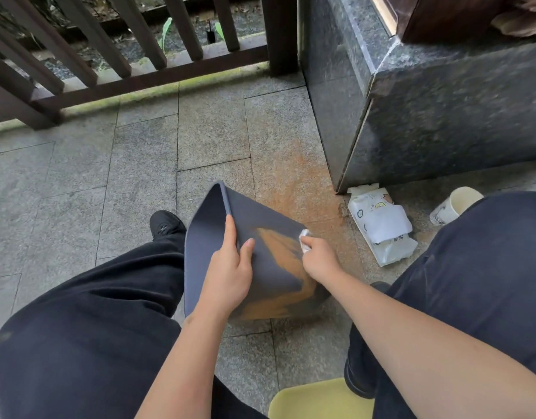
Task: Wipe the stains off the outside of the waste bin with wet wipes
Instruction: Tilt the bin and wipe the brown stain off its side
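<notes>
The left hand [230,269] grips the rim of the tilted waste bin [218,255] on the floor between the knees, and the right hand [319,258], pinching the wet wipe [304,237], should press firmly along the orange stain [286,261].

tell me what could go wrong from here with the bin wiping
1. The wet wipe is bunched small in the right hand, while the orange stain is broad; it may smear rather than lift.
2. The waste bin is tipped and steadied only by the left hand at its rim; hard rubbing could make it slip.
3. The wipes pack lies with its flap open, so the wipes may dry out.
</notes>
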`<state>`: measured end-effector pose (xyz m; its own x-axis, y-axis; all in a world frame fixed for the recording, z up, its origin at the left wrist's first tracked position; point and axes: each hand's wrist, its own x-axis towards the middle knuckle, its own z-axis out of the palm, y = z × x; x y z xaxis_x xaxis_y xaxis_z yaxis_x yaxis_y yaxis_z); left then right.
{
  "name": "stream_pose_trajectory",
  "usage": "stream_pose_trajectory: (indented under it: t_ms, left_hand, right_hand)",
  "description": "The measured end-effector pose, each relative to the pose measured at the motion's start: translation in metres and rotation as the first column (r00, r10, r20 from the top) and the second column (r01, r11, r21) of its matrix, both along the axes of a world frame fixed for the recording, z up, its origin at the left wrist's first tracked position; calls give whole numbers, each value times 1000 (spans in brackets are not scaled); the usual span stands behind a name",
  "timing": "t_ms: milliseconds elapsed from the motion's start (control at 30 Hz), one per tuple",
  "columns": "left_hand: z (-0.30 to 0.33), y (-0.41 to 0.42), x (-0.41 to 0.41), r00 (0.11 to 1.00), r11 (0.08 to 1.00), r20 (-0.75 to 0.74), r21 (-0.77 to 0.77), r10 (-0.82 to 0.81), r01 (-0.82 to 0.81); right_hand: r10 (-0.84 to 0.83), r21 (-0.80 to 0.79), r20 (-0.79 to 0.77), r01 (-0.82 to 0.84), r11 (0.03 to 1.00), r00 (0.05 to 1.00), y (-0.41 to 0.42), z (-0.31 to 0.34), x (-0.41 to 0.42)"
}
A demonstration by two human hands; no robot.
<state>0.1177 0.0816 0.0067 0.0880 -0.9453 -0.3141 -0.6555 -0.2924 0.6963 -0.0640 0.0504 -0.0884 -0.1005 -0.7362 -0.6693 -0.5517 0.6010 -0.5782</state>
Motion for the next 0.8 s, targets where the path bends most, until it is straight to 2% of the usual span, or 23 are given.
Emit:
stream_pose_trajectory:
  t_ms: [100, 300, 433, 533, 600, 700, 800]
  left_hand:
    - [0, -3, -2, 999, 999, -1, -16, -44, 44]
    - [-8, -5, -4, 1000, 999, -31, -44, -4, 3]
    - [-8, -4, -4, 1000, 995, -25, -95, 5, -7]
    - [-9, -3, -3, 1000, 996, -9, -90, -3, 3]
    - [-10, -3, -1, 1000, 996, -8, -91, -13, 13]
    - [-10, -2, -1, 1000, 995, -7, -97, -27, 26]
    - [-7, -2, -5, 1000, 996, -5, -88, -26, 26]
  right_hand:
    - [107, -140, 87, -94, 986, 990, -11, 19, 20]
    - [297, -401, 269, -174, 899, 916, -16, 55, 45]
    - [347, -471, 254, -198, 860, 903, -17, 53, 49]
    - [336, -428, 161, -241, 871, 928, -19, 38, 41]
    - [273, -367, 139, -206, 907, 952, -15, 25, 29]
    - [167, -195, -1, -164, 967, 986, -3, 3, 4]
    - [103, -28, -157, -109, 994, 982, 7, -15, -15]
